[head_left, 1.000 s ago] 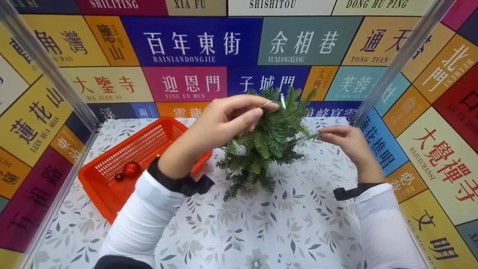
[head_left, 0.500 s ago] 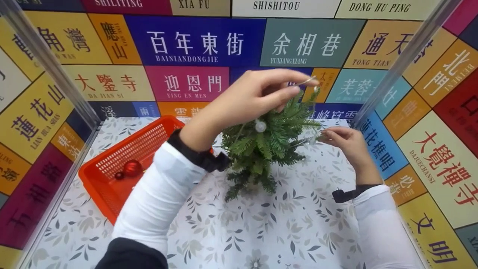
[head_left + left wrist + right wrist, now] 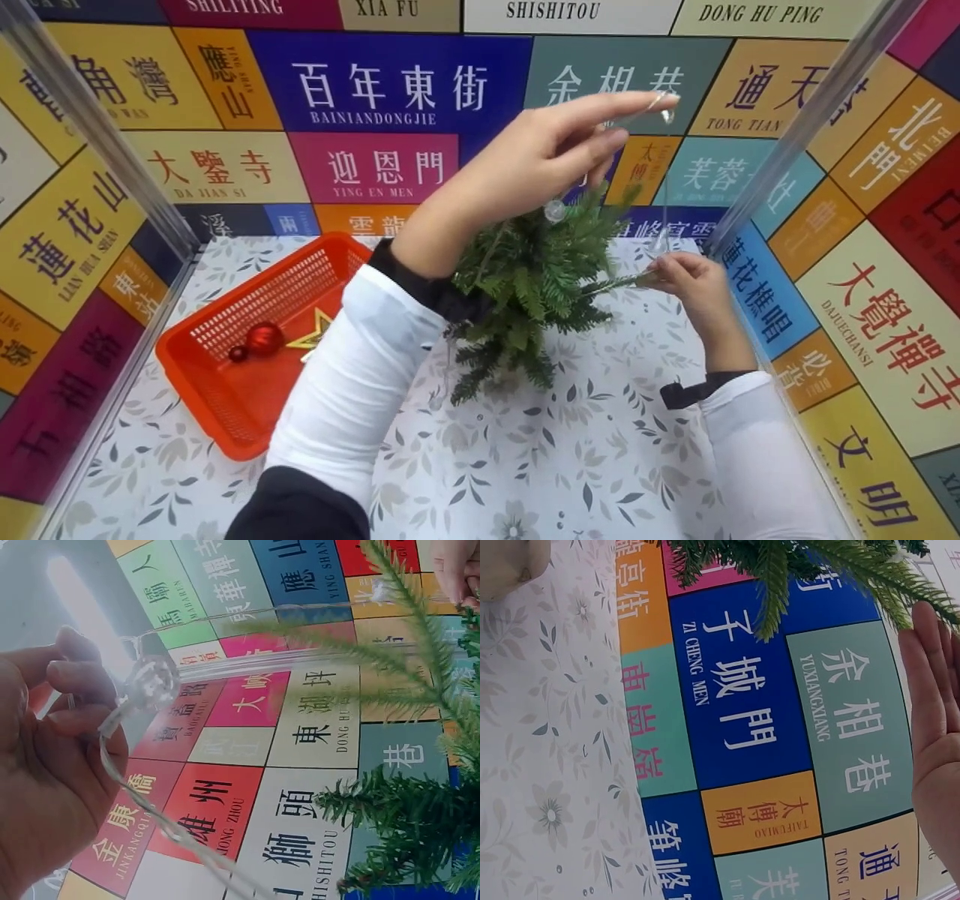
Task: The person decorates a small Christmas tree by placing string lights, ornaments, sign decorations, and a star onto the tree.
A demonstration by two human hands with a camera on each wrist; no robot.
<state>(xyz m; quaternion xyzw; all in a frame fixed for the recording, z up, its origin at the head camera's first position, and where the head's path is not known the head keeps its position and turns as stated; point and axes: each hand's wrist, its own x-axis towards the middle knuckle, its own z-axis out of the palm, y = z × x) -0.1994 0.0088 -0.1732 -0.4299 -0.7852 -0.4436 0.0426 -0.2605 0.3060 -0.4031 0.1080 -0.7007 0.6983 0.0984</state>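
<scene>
A small green artificial Christmas tree (image 3: 517, 292) stands on the table. My left hand (image 3: 559, 161) is above it, holding a clear string of lights, whose wire (image 3: 666, 112) passes over the index fingertip. A clear ball bulb (image 3: 154, 682) sits at the left fingers in the left wrist view, the cord (image 3: 176, 829) trailing down from it. On the tree's right side, my right hand (image 3: 697, 289) pinches the tip of a branch (image 3: 619, 283), where the string hangs down to the fingers. In the right wrist view this branch (image 3: 892, 577) reaches the right fingertips.
An orange plastic basket (image 3: 214, 409) stands left of the tree, holding a red ball (image 3: 265, 338), a smaller dark red ball (image 3: 238, 353) and a gold star (image 3: 311, 335). The tree's pale base (image 3: 510, 570) shows in the right wrist view. Printed walls enclose the table.
My left hand has risen and moved right from beside the treetop, drawing the light string up with it. The right hand has stayed at the branch tip. The star has come into view.
</scene>
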